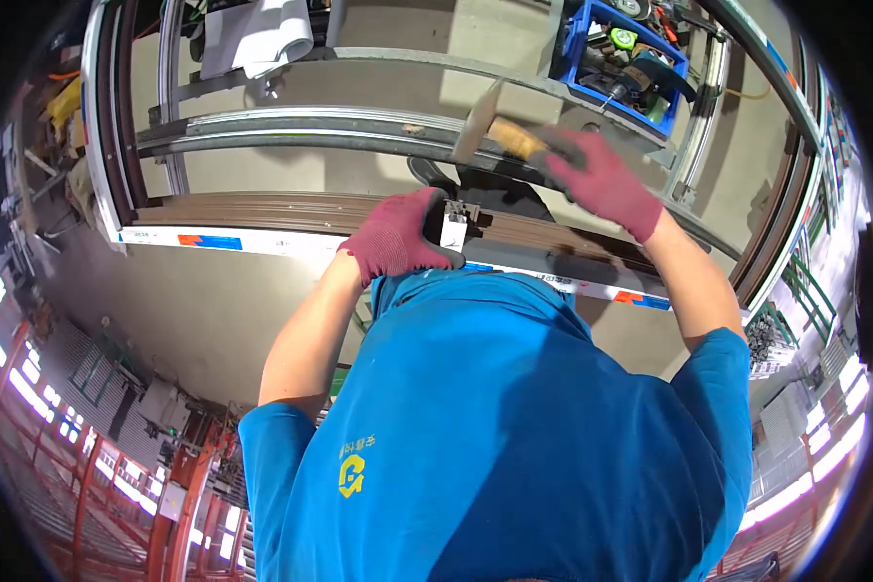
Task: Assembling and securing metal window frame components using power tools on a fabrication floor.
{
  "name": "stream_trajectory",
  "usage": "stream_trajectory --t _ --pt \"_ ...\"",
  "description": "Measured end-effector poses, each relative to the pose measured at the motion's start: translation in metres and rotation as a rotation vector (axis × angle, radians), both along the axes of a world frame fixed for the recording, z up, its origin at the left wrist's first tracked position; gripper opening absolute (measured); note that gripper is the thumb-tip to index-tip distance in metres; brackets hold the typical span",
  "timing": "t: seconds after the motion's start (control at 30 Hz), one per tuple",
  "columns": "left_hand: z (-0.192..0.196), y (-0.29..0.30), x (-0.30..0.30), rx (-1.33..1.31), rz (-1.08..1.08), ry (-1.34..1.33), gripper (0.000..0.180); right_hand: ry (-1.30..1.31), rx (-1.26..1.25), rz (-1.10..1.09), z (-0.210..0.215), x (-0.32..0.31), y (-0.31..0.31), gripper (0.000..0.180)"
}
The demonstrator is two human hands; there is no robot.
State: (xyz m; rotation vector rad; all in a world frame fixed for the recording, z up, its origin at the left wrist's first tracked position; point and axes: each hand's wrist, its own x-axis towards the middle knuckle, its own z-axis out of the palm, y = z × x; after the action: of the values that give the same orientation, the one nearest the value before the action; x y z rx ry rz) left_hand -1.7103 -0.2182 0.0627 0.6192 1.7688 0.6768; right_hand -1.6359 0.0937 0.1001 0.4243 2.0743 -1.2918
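Note:
My right hand (603, 184), in a maroon glove with dark fingertips, is closed round the wooden handle of a hammer (516, 139). The hammer's head is raised above the near bar of a brown metal frame (291, 211), and motion blurs the hand slightly. On that bar, my left hand (398, 236), gloved alike, curls its fingers and thumb about a short pale metal profile piece (453, 231). This piece stands across the bar with its slotted end on the far side. The glove partly hides where it meets the frame.
Grey metal rails (310, 128) of a work stand run beneath and beyond the frame. A blue crate (577, 44) of tools sits at the far right. White paper sheets (262, 39) lie at the far left. The frame's side bars (116, 107) rise on both sides.

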Motion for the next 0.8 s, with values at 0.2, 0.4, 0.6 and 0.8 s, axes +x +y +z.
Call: stream_trajectory --t 0.2,0.4,0.6,0.8 --pt "-0.001 0.002 -0.003 0.006 -0.103 0.058 0.082 0.045 -0.001 0.225 0.003 0.02 -0.021 0.052" --pt "-0.005 -0.003 0.0 0.012 -0.156 0.092 0.086 0.179 0.179 0.05 -0.02 0.023 -0.006 0.047" --pt "-0.01 -0.006 0.0 -0.022 -0.167 0.113 0.094 -0.079 -0.015 -0.107 0.0 0.003 -0.003 0.051" --pt "-0.007 -0.005 0.004 -0.019 -0.204 0.105 0.094 0.184 -0.008 0.199 -0.002 0.02 -0.011 0.045"
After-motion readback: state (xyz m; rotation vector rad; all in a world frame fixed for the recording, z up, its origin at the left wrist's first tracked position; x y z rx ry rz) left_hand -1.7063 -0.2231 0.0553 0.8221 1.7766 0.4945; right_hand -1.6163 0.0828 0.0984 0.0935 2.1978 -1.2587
